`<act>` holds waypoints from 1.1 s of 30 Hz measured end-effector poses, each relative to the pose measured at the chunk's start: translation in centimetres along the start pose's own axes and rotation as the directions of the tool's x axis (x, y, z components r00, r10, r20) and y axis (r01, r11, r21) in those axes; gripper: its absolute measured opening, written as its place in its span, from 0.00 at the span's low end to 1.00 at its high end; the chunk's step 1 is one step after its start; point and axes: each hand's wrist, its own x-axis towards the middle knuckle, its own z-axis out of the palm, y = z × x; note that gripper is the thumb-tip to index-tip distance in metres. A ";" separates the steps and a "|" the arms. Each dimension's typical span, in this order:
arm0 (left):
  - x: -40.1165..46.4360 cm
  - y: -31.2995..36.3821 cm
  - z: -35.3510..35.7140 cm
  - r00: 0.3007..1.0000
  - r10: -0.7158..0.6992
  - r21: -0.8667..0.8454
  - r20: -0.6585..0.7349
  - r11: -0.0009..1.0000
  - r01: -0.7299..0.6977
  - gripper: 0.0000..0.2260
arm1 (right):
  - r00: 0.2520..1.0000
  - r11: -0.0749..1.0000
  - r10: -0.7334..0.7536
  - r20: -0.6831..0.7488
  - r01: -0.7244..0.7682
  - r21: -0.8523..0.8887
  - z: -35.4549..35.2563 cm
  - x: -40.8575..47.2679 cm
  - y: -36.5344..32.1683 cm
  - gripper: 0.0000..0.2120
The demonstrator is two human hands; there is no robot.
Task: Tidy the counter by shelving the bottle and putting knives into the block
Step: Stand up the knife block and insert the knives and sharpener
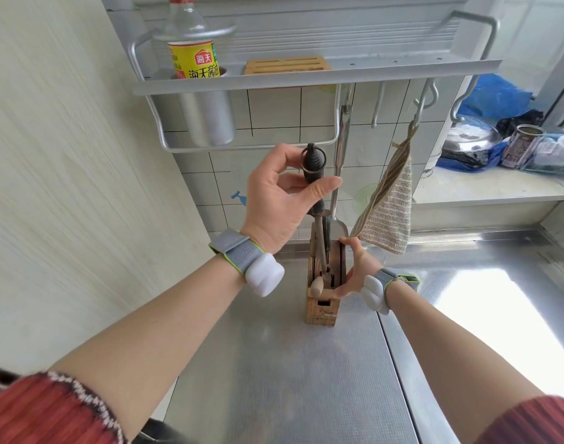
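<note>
Black and ribbed, the handle of a sharpening steel (313,174) is pinched between the thumb and fingers of the left hand (279,200), a metal ring at its top end. Its rod runs down from the hand into a slot at the top of the wooden knife block (322,283), so the tool stands nearly upright. At four o'clock from that grip, the right hand (354,267) clasps the block's right side, thumb on the upper edge and fingers along the wall. A pale wooden handle (317,285) pokes out of a front slot, and a dark blade sits in a slot further back. Both wrists wear grey bands with white pods; red knitted sleeves are pushed up the forearms.

The block stands on the steel counter (274,363) close to the tiled wall. At eleven o'clock from the left hand, the soy sauce bottle (191,43) with a yellow label stands on the metal wall shelf (338,76), beside a second wooden block (287,65). At three o'clock a striped cloth (386,206) hangs from a hook.
</note>
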 end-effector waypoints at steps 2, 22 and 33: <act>0.0 -0.1 0.1 1.000 0.006 0.005 0.006 1.000 -0.007 0.18 | 1.000 1.000 -0.002 0.006 0.002 -0.006 0.0 0.1 0.0 0.63; -0.1 0.5 2.3 0.996 -0.013 -0.088 0.084 0.996 0.021 0.19 | 0.998 0.998 -0.054 -0.016 0.054 0.010 0.2 1.6 1.5 0.56; -0.3 0.5 3.2 0.990 -0.062 -0.179 0.124 0.980 0.084 0.17 | 0.997 0.998 -0.069 -0.026 0.069 0.005 0.3 1.9 1.8 0.57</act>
